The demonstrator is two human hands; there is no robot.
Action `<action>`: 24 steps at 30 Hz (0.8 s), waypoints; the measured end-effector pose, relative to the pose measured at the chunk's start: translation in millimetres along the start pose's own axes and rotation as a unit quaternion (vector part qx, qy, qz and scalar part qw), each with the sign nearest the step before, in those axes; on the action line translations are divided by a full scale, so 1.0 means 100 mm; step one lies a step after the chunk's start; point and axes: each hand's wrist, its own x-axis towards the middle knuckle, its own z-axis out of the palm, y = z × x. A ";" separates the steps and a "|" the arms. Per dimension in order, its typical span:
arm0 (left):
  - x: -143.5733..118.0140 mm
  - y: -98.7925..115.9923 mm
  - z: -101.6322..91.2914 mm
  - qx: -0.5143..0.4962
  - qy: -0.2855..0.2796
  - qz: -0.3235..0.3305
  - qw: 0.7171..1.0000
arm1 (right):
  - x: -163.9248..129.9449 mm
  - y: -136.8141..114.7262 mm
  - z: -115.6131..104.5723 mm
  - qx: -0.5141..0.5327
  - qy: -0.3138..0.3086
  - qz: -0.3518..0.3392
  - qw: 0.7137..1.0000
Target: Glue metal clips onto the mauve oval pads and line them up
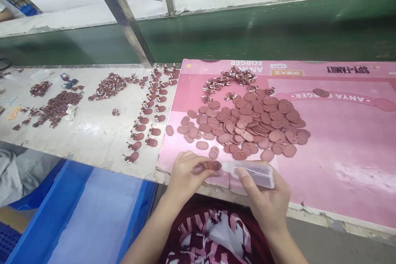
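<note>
Between the fingertips of my left hand (188, 173) is a brown oval disc (213, 165), held near the front edge of the pink board. My right hand (269, 194) is closed around a clear squeeze bottle (255, 173) lying nearly level. Its nozzle points left and meets the disc's right end; I cannot tell whether anything comes out. Just beyond both hands spreads a heap of brown oval discs (247, 121), some with small holes. Behind the heap lies a cluster of small dark figure pieces (230, 78).
Left of the pink board (340, 144), rows of discs with figures attached (145, 111) stand on the pale table (93, 140). Farther left are piles of small brown parts (58, 107). A metal post (123, 16) rises behind. A blue bin (93, 214) sits below the table, near a person's grey clothing (15, 173).
</note>
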 end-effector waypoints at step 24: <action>0.00 -0.02 0.02 0.004 0.021 0.019 1.000 | -0.01 0.01 -0.01 0.017 -0.018 -0.015 1.000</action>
